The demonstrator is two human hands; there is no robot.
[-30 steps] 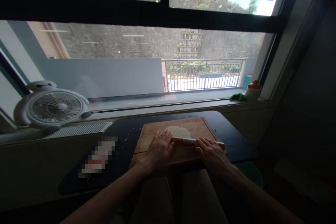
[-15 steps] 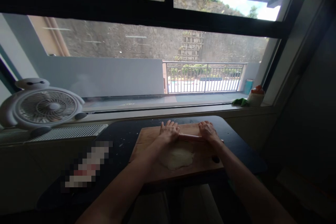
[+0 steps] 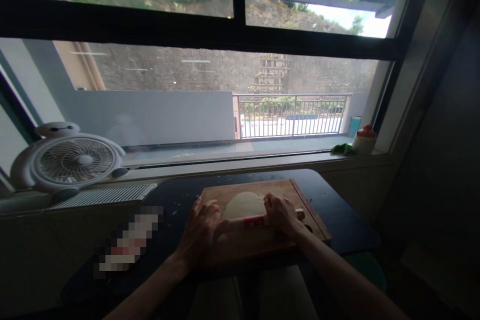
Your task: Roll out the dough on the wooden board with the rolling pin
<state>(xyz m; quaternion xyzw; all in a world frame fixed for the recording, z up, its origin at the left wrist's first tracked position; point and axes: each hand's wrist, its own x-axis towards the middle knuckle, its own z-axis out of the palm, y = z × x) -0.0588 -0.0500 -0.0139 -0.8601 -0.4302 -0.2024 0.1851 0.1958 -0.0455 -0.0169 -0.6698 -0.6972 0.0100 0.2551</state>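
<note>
While right hand (image 3: 281, 213) clasps rolling pin (image 3: 254, 222) | left hand (image 3: 201, 226): hold unclear | dough (image 3: 244, 205) lies flat

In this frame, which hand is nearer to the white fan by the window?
Left. The left hand, at the left end of the rolling pin, is right of the white fan; the right hand, toward the pin's other end, is farther right.
</note>
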